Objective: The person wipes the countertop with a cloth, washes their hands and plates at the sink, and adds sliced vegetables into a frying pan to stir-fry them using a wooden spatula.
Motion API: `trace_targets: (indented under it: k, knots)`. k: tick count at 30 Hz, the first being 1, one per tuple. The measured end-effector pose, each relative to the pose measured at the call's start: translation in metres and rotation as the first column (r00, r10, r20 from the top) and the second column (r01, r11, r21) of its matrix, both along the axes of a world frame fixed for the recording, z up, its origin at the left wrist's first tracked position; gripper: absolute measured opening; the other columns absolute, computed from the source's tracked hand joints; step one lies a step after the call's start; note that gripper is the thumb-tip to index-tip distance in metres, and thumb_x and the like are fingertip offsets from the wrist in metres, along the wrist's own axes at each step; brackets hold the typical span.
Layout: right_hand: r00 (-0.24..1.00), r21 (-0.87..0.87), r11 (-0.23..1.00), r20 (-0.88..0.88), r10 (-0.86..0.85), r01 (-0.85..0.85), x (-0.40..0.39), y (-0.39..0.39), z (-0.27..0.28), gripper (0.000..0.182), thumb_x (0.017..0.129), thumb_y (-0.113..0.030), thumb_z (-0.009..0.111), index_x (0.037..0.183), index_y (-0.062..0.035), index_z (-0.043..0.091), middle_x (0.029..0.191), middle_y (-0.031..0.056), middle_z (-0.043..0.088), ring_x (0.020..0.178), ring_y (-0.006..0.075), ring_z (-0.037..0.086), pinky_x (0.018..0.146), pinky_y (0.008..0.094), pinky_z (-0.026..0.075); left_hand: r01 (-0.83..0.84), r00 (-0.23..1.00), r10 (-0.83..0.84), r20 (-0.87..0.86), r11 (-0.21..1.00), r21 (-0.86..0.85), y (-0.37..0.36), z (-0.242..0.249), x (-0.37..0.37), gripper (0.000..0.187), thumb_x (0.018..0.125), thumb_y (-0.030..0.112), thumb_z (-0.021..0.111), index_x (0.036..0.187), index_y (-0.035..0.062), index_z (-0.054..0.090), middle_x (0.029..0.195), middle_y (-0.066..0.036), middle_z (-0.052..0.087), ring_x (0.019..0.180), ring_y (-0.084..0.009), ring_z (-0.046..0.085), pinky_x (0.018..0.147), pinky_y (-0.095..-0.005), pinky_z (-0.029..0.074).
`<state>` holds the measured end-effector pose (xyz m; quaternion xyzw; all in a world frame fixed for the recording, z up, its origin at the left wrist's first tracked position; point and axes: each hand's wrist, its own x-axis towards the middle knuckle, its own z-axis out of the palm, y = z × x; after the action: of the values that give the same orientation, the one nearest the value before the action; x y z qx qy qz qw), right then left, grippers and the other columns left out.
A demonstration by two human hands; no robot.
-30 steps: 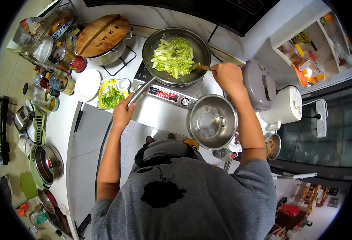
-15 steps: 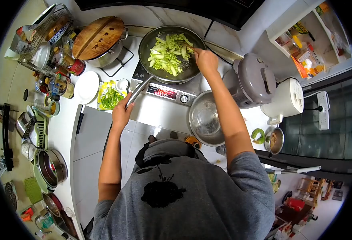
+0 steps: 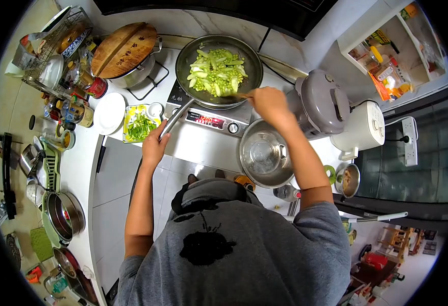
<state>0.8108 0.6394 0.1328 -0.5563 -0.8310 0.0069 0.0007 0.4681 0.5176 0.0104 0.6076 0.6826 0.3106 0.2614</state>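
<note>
A frying pan [image 3: 253, 58] sits on the induction cooker [image 3: 203, 120], whose red display is lit. Inside it lie pale green vegetable slices with small green beans or peas [image 3: 217, 71]. My left hand [image 3: 155, 145] is closed round the pan's metal handle [image 3: 177, 118]. Beyond the pan's lower right rim, my right hand [image 3: 269, 104] grips a wooden spatula [image 3: 242, 95]; its blade reaches into the near edge of the vegetables, partly hidden by them. Left of the handle is a yellow-patterned dish of chopped greens [image 3: 141, 126] with a small white bowl [image 3: 155, 109].
A steel basin [image 3: 265, 158] stands right of the cooker, below a grey pressure cooker [image 3: 323, 104] and a white appliance [image 3: 361, 130]. At left are a white plate [image 3: 109, 113] and a pot with a wooden lid [image 3: 124, 50]. A small steel bowl [image 3: 348, 180] sits at right.
My right hand has moved down and right, bringing the spatula from the pan's right side to its near edge. The vegetables have shifted and gathered. My left hand keeps its hold.
</note>
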Motion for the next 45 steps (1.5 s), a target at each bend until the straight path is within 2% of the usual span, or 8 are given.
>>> trace_targets:
  k: [7, 11, 17, 24, 27, 33, 41, 45]
  knots:
    - [0.915, 0.175, 0.953, -0.365, -0.171, 0.248, -0.025, 0.056, -0.056, 0.020, 0.090, -0.026, 0.058, 0.095, -0.0128, 0.073, 0.081, 0.0186, 0.069, 0.073, 0.0379, 0.066, 0.066, 0.0491, 0.052, 0.024, 1.000, -0.024, -0.001, 0.997, 0.067, 0.000, -0.007, -0.005, 0.044, 0.089, 0.019, 0.065, 0.131, 0.0086, 0.058, 0.104, -0.019, 0.067, 0.083, -0.0301, 0.064, 0.076, -0.0362, 0.050]
    - [0.897, 0.200, 0.926, -0.378, -0.229, 0.321, -0.029, 0.069, -0.055, 0.022, 0.091, -0.026, 0.057, 0.103, -0.0158, 0.072, 0.081, 0.0198, 0.068, 0.075, 0.0376, 0.066, 0.066, 0.0492, 0.052, -0.002, 1.000, 0.003, -0.016, 1.000, 0.013, 0.000, -0.010, -0.003, 0.043, 0.089, 0.019, 0.065, 0.130, 0.0093, 0.059, 0.099, -0.018, 0.067, 0.079, -0.0292, 0.064, 0.074, -0.0362, 0.050]
    - [0.964, 0.125, 0.986, -0.257, -0.074, 0.109, -0.027, 0.064, -0.086, 0.024, 0.091, -0.023, 0.058, 0.111, -0.0187, 0.070, 0.081, 0.0201, 0.068, 0.073, 0.0371, 0.066, 0.066, 0.0486, 0.052, 0.012, 1.000, -0.011, -0.017, 0.998, 0.057, -0.001, -0.007, -0.004, 0.043, 0.089, 0.020, 0.066, 0.131, 0.0100, 0.059, 0.097, -0.017, 0.067, 0.078, -0.0290, 0.063, 0.073, -0.0365, 0.050]
    - [0.976, -0.022, 0.998, -0.209, -0.056, 0.052, -0.012, -0.009, 0.016, 0.022, 0.091, -0.024, 0.059, 0.107, -0.0181, 0.072, 0.081, 0.0191, 0.068, 0.077, 0.0370, 0.066, 0.069, 0.0477, 0.052, 0.011, 0.999, -0.009, -0.045, 0.999, 0.044, 0.000, -0.008, -0.004, 0.044, 0.088, 0.020, 0.066, 0.131, 0.0101, 0.059, 0.098, -0.019, 0.067, 0.078, -0.0300, 0.064, 0.073, -0.0374, 0.050]
    - [0.986, -0.128, 0.990, -0.160, 0.042, -0.063, -0.035, -0.015, -0.002, 0.023, 0.092, -0.023, 0.055, 0.107, -0.0152, 0.071, 0.079, 0.0188, 0.068, 0.076, 0.0371, 0.067, 0.070, 0.0487, 0.052, 0.015, 0.999, -0.013, -0.035, 0.997, 0.071, 0.000, -0.009, -0.003, 0.044, 0.088, 0.019, 0.065, 0.131, 0.0101, 0.058, 0.099, -0.019, 0.067, 0.079, -0.0305, 0.064, 0.074, -0.0372, 0.050]
    - [0.940, 0.015, 0.986, -0.303, -0.156, 0.169, -0.070, 0.035, -0.065, 0.025, 0.095, -0.020, 0.047, 0.108, -0.0089, 0.066, 0.080, 0.0242, 0.067, 0.078, 0.0415, 0.067, 0.072, 0.0499, 0.053, 0.021, 1.000, -0.022, 0.009, 0.999, 0.047, 0.000, -0.008, -0.005, 0.044, 0.088, 0.019, 0.066, 0.130, 0.0095, 0.059, 0.102, -0.019, 0.067, 0.081, -0.0315, 0.064, 0.075, -0.0377, 0.051]
    - [0.850, 0.164, 0.920, -0.465, -0.247, 0.357, -0.046, 0.050, -0.046, 0.025, 0.093, -0.016, 0.045, 0.099, -0.0032, 0.066, 0.078, 0.0251, 0.067, 0.075, 0.0421, 0.068, 0.067, 0.0514, 0.054, -0.001, 0.999, -0.002, -0.052, 0.999, -0.050, -0.001, 0.005, -0.001, 0.043, 0.089, 0.020, 0.066, 0.130, 0.0089, 0.059, 0.104, -0.021, 0.067, 0.086, -0.0324, 0.066, 0.077, -0.0367, 0.051]
    - [0.968, 0.109, 0.974, -0.175, -0.179, 0.200, -0.038, 0.056, -0.113, 0.027, 0.093, -0.023, 0.053, 0.116, -0.0149, 0.066, 0.081, 0.0235, 0.067, 0.072, 0.0392, 0.067, 0.062, 0.0482, 0.054, 0.007, 0.999, -0.008, -0.050, 1.000, -0.020, 0.000, 0.000, -0.003, 0.043, 0.089, 0.019, 0.065, 0.130, 0.0078, 0.059, 0.108, -0.021, 0.067, 0.083, -0.0301, 0.066, 0.075, -0.0355, 0.051]
